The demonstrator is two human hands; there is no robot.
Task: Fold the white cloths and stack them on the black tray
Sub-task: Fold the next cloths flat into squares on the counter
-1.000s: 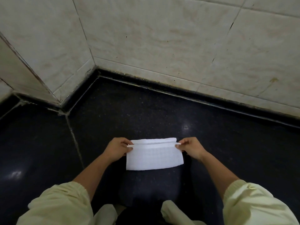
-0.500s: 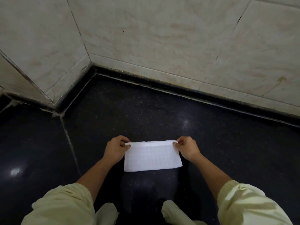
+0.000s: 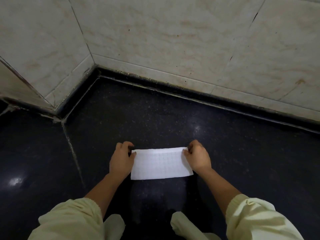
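Note:
A white waffle-textured cloth (image 3: 161, 164), folded into a wide rectangle, lies flat on the dark speckled counter (image 3: 155, 122) in front of me. My left hand (image 3: 121, 160) pinches its far left corner. My right hand (image 3: 198, 157) pinches its far right corner. Both hands rest low against the counter with fingers closed on the cloth's far edge. No black tray is in view.
A pale tiled wall (image 3: 173, 40) rises behind the counter and turns a corner at the left. A grouted seam (image 3: 72, 149) runs across the counter left of my hands. Pale green sleeves (image 3: 251, 219) fill the bottom corners.
The raised far flap has come down onto the cloth, which now lies as a flat rectangle. Both hands stayed on the far corners and lowered toward the counter.

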